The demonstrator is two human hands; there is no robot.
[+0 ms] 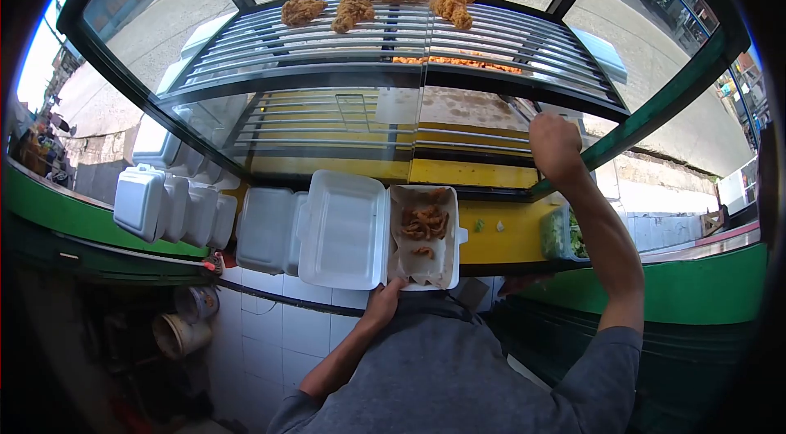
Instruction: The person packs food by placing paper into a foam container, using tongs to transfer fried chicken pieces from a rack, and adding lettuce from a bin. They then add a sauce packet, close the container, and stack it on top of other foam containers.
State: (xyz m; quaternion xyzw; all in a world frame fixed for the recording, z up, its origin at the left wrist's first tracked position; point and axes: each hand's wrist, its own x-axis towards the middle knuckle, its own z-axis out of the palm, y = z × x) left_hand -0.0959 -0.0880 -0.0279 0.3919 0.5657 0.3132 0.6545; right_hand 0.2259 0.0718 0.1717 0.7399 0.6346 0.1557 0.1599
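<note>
My left hand (386, 300) grips the near edge of an open white foam box (453, 258), thumb over the rim. The box is lined with paper and holds brown fried pieces (424, 223); its lid (342, 225) lies folded back to the left. Out to the right, my right hand (555, 139) is closed around metal tongs (520, 108) inside the glass case, above the tray on the lower level. The tips of the tongs are too small to make out clearly.
Fried chicken (354, 10) lies on the upper rack (270, 45) of the glass case. Closed foam boxes (266, 225) stand to the left. A plastic tub of greens (561, 233) sits at the right of the yellow counter (508, 246). A green frame post (639, 123) rises beside my right arm.
</note>
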